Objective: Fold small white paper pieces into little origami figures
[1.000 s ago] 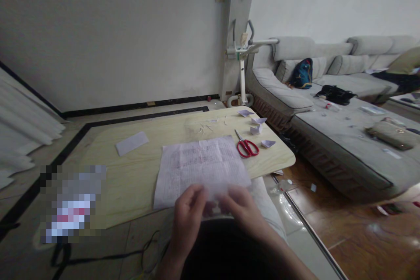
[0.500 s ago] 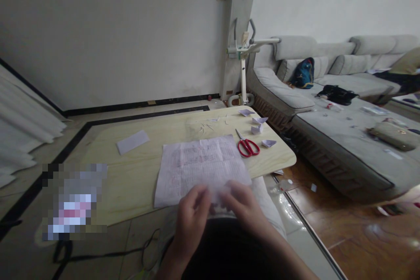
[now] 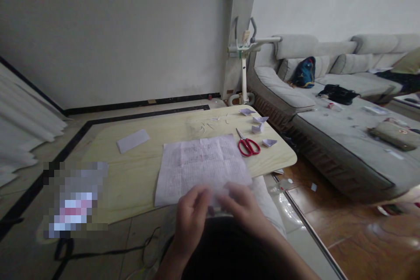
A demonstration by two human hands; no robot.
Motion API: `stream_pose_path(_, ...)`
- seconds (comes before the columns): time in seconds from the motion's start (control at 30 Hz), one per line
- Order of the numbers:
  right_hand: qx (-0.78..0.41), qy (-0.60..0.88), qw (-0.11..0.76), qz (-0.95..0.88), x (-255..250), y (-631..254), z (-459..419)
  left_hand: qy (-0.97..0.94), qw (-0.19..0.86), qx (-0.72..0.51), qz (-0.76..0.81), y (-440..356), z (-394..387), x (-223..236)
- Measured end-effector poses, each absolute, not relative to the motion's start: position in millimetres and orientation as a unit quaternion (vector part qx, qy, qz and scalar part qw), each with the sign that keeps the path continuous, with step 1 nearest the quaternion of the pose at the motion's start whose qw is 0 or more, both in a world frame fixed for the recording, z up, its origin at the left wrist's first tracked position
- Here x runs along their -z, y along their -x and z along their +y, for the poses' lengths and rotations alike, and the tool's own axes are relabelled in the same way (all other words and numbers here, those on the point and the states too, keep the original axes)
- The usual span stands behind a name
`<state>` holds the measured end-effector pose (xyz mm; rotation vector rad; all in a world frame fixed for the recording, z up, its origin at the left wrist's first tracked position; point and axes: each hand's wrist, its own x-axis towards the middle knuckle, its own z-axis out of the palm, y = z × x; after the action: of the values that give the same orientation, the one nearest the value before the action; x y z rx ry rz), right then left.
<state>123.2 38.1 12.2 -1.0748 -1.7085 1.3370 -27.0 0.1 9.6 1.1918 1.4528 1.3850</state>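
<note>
Pale tbl (image 3: 131, 183) nr grey sofa (image 3: 328, 140), sheet (image 3: 200, 164) atop.

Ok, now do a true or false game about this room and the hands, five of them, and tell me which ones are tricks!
1. The scissors have red handles. True.
2. The large sheet is rolled into a tube. False: it is spread out on the table.
3. Four small folded papers are at the right end of the table. True.
4. The right hand is holding the scissors. False: it is close to the left hand, and the scissors lie on the table.
5. The blue bag is on the floor. False: it is on the sofa.
</note>
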Motion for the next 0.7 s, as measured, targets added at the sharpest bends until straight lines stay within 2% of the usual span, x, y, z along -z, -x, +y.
stream_pose_path(0.57,-0.489,0.430,0.361,-0.667,-9.6,-122.5,37.7,-0.416,0.397,-0.569,0.588,23.9,2.6,-7.1)
stream_pose_path(0.7,-0.516,0.439,0.347,-0.649,-11.2,-120.2,37.2,-0.405,0.390,-0.573,0.596,22.2,2.0,-7.9)
